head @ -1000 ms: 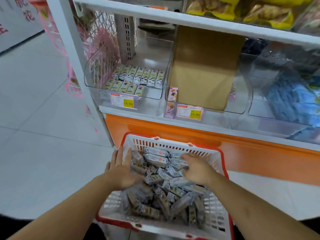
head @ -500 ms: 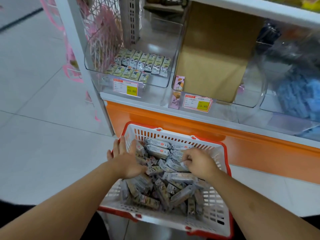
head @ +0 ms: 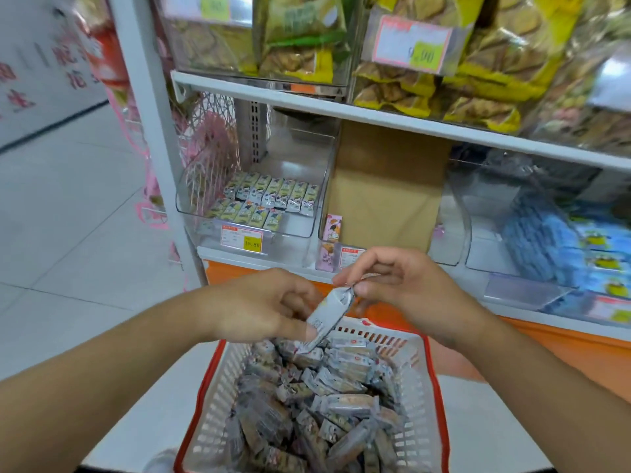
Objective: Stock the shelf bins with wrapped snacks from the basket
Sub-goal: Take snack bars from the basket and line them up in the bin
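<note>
both hands lift one wrapped snack (head: 329, 315) above the basket (head: 425, 397), in front of the lower shelf's front edge. the left hand (head: 269, 307) has its fingers clamped on the bar's lower end; the right hand (head: 403, 283) pinches the crimped top end. the bar's long axis slants, upper end toward the shelf, lower end toward the pile of snacks (head: 317, 404). behind, the left shelf bin (head: 307, 230) holds two rows of packets (head: 269, 199), with bare floor at its front right corner.
</note>
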Demonstrator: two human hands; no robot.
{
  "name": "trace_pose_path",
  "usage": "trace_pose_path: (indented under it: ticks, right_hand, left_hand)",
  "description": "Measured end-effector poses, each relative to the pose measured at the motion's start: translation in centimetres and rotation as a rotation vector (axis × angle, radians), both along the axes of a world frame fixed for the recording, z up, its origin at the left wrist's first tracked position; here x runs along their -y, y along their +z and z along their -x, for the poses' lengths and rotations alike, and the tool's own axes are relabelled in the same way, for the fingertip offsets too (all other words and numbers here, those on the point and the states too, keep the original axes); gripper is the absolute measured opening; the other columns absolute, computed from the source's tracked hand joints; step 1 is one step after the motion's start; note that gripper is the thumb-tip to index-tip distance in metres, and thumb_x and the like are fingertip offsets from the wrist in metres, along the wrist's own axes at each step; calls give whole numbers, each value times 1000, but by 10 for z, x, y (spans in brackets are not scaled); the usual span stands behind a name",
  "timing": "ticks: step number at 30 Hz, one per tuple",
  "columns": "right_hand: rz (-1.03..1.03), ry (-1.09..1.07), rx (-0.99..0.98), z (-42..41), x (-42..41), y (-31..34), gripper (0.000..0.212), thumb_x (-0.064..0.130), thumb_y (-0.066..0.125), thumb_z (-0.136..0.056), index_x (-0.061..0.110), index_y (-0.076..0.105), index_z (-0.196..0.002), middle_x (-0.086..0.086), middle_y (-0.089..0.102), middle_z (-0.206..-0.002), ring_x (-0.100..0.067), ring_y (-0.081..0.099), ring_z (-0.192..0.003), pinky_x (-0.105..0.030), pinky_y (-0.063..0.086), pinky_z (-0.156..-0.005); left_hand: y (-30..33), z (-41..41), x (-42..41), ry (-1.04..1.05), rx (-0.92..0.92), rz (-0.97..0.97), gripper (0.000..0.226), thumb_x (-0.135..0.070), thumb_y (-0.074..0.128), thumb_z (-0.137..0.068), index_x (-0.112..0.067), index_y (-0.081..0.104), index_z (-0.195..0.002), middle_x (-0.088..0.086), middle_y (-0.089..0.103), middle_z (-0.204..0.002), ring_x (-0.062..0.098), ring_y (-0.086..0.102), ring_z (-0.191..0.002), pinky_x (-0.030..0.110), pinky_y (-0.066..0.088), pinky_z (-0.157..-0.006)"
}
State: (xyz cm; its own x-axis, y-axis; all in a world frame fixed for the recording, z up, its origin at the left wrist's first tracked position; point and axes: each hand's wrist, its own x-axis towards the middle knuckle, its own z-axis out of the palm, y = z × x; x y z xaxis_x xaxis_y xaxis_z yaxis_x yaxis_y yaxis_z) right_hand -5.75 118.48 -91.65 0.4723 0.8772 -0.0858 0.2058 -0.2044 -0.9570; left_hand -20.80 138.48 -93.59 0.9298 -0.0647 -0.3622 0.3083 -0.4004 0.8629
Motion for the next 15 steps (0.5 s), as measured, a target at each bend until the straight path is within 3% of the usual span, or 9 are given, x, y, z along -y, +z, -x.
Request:
trace_pose_path:
  ticks: [4, 7, 10, 12, 15]
  right_hand:
    - [-51, -110, -214, 0, -7, 4, 26, -1, 68, -97, 8, 67, -122, -8, 71, -130, -31, 74, -110, -47, 62, -92]
    - [-51, -197, -375, 5, -19, 2, 39, 17, 77, -94, 8, 62, -129, -16, 71, -125, -31, 75, -108, -49, 63, -89]
    - [-6, -279, -364, 10, -31, 2, 19, 14, 71, -99, 6, 64, -115, -21, 75, -112, -32, 77, -98, -41, 65, -78]
    - [-6, -285, -372, 6, -36, 2, 20, 12, 67, -102, 0, 64, -117, -26, 75, -111, -41, 75, -100, -40, 64, -75]
    - [-7, -280, -417, 0, -42, 3, 31, 14, 63, -103, -8, 60, -124, -26, 76, -107, -43, 76, -97, -42, 63, -73]
  left_hand:
    - [9, -1, 1, 258, 147, -146, 28, -32, 90, -81, -21, 73, -101, 6, 74, -90, 26, 73, -88, 48, 58, -92]
    - [15, -7, 7, 378, 268, -271, 34, -46, 90, -76, -28, 70, -98, 2, 72, -87, 16, 70, -78, 43, 59, -81]
    - [22, -7, 14, 366, 308, -380, 40, -53, 88, -74, -33, 64, -99, -5, 68, -83, 8, 65, -78, 24, 55, -71]
    - [25, -6, 13, 332, 314, -368, 44, -57, 86, -73, -39, 61, -105, -11, 67, -87, 3, 64, -83, 21, 54, -72]
    - [30, -6, 6, 277, 295, -290, 70, -52, 86, -75, -56, 45, -131, -27, 60, -106, 0, 67, -93, 27, 58, -80]
